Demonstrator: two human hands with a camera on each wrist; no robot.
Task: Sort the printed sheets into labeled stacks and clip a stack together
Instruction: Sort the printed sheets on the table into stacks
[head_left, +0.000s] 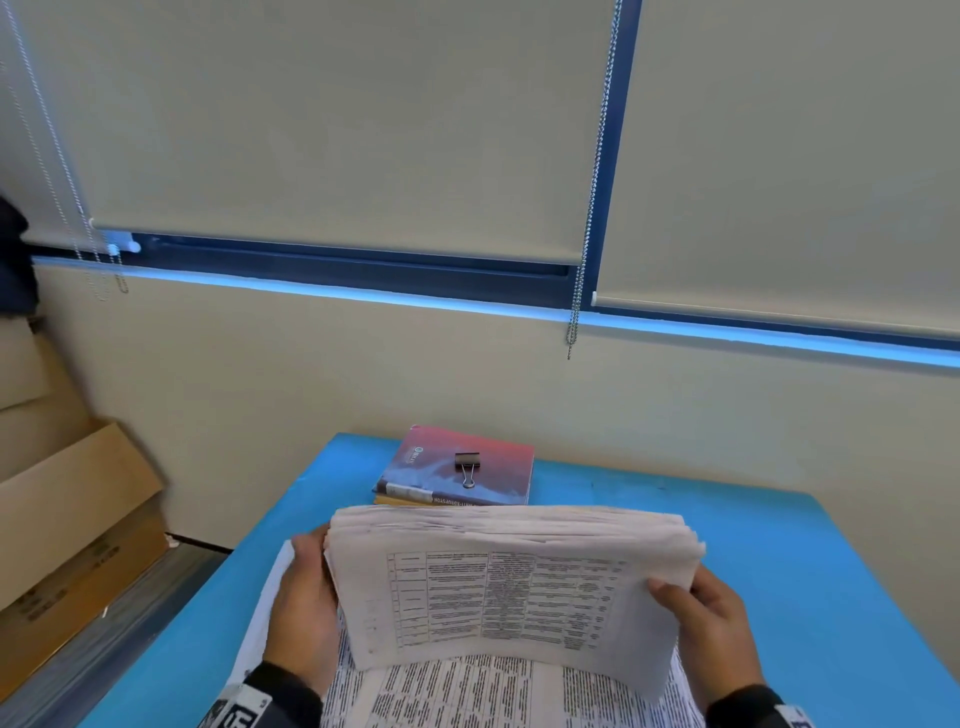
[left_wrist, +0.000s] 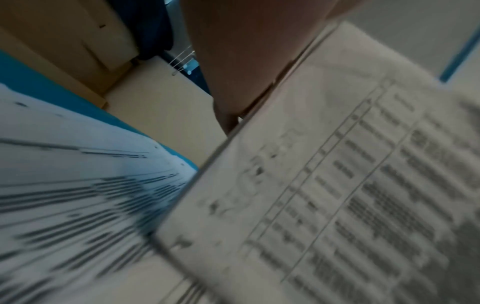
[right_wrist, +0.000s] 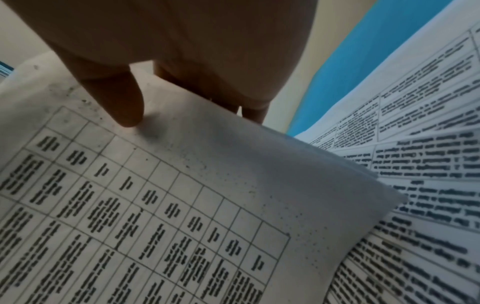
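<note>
A thick stack of printed sheets (head_left: 509, 587) stands tilted on its lower edge above the blue table (head_left: 810, 571), a table of text facing me. My left hand (head_left: 306, 597) grips its left edge, fingers wrapped behind. My right hand (head_left: 711, 618) grips the right edge, thumb (right_wrist: 122, 98) on the front page (right_wrist: 182, 195). More printed sheets (head_left: 467, 691) lie flat under the stack, also seen as flat pages (left_wrist: 64, 185) in the left wrist view. A black binder clip (head_left: 466, 465) lies on a book behind the stack.
The red and blue book (head_left: 462, 467) sits on another book at the table's far edge by the wall. Cardboard boxes (head_left: 67, 519) stand to the left of the table. Window blinds with bead chains (head_left: 587, 218) hang above.
</note>
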